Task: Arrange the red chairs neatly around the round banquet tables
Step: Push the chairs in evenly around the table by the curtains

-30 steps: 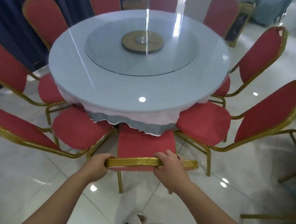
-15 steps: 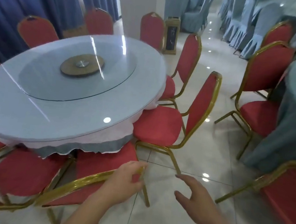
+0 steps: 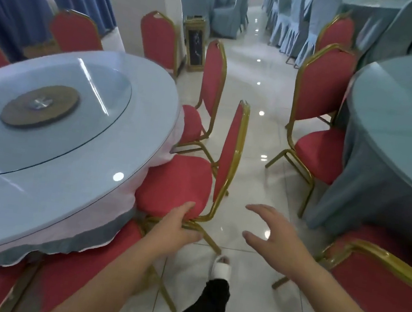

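Left hand (image 3: pixel 177 228) is sitting low in the middle, fingers loosely curved in front of the near edge of a red chair (image 3: pixel 177 186); whether they are gripping its seat or gold frame I cannot tell. That chair is standing tucked at the right side of the round banquet table (image 3: pixel 62 163), its back toward the aisle. Right hand (image 3: pixel 273 236) is hovering over the tiled floor (image 3: pixel 260 89), fingers spread wide, holding nothing, with another red chair (image 3: pixel 386 289) near right.
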